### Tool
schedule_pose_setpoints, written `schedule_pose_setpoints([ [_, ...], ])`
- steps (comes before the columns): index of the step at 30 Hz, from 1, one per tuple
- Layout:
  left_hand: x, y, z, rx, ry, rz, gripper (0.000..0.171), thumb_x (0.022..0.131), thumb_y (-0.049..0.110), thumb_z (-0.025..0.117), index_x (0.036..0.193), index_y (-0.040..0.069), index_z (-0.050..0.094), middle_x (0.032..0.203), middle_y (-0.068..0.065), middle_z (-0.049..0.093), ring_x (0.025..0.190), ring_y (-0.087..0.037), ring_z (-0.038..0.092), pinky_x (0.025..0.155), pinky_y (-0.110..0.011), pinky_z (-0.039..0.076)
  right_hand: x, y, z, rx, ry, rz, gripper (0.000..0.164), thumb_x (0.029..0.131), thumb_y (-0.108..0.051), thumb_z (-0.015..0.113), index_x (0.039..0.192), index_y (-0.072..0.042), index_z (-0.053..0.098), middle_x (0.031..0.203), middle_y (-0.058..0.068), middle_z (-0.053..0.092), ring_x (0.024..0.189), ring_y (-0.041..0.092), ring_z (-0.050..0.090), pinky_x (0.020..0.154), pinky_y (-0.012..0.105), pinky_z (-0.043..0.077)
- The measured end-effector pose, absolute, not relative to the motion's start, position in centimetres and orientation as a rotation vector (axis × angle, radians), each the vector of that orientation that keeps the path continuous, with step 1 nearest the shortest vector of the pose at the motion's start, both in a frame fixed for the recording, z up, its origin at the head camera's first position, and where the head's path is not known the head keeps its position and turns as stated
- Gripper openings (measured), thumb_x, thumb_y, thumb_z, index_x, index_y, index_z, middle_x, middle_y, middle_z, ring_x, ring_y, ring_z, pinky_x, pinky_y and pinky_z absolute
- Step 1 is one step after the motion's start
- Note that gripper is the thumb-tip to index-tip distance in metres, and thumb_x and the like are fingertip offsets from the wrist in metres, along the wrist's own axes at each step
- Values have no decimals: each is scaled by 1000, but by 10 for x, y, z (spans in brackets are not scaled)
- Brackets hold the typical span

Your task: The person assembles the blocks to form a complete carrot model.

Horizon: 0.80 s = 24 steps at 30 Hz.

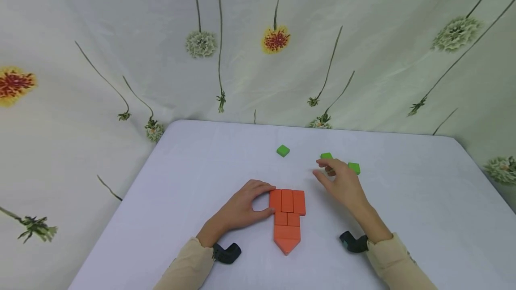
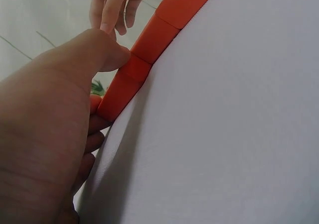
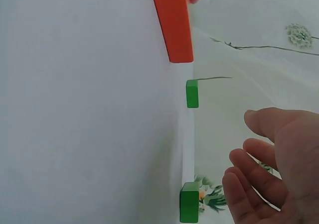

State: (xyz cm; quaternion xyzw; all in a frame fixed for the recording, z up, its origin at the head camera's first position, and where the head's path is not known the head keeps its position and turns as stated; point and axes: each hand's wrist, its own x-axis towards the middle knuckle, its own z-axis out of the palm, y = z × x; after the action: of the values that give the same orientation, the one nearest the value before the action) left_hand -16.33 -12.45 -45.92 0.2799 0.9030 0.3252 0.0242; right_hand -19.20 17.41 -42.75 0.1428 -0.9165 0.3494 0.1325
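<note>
Several orange blocks lie flat and edge to edge in a figure on the table. Three upright rectangles form its top row, with the middle one (image 1: pixel 287 200) between two others, and a triangular block (image 1: pixel 287 245) points toward me at the bottom. My left hand (image 1: pixel 243 205) pinches the top-left orange block (image 1: pixel 276 200), index finger at its far end and thumb near its near end. Over the table to the right, my right hand (image 1: pixel 342 185) hangs with parted fingers and holds nothing. It is nearest to two green blocks, one (image 1: pixel 326 155) partly behind its fingers, another (image 1: pixel 354 168) beside it.
A third green block (image 1: pixel 283 151) lies alone beyond the orange figure. The white-covered table (image 1: pixel 193 155) ends at the back against a hanging flowered cloth (image 1: pixel 250 75). Each wrist carries a black device, one on the left (image 1: pixel 227 253) and one on the right (image 1: pixel 354 241).
</note>
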Motion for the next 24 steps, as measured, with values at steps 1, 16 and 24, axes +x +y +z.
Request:
schedule_pose_setpoints([
  [1, -163, -125, -459, 868, 2794, 1007, 54, 91, 32, 78, 141, 19, 62, 139, 1, 60, 133, -17, 52, 111, -40, 49, -193, 176, -429, 398, -2661, 1012, 34, 92, -12, 77, 124, 0, 71, 113, 16, 74, 93, 31, 71, 82, 47, 62],
  [16, -164, -125, -462, 882, 2794, 1010, 54, 92, 32, 77, 142, 20, 62, 139, 2, 60, 133, -15, 52, 111, -40, 49, -207, 193, -448, 246, -2654, 942, 36, 92, -8, 74, 125, 6, 67, 127, 31, 64, 100, 42, 64, 84, 53, 55],
  [24, -165, -126, -462, 893, 2791, 1015, 54, 92, 32, 78, 142, 19, 62, 140, 2, 60, 132, -15, 52, 111, -40, 49, -212, 194, -453, 213, -2699, 881, 29, 95, -10, 72, 119, 7, 71, 126, 29, 62, 102, 40, 68, 84, 53, 58],
])
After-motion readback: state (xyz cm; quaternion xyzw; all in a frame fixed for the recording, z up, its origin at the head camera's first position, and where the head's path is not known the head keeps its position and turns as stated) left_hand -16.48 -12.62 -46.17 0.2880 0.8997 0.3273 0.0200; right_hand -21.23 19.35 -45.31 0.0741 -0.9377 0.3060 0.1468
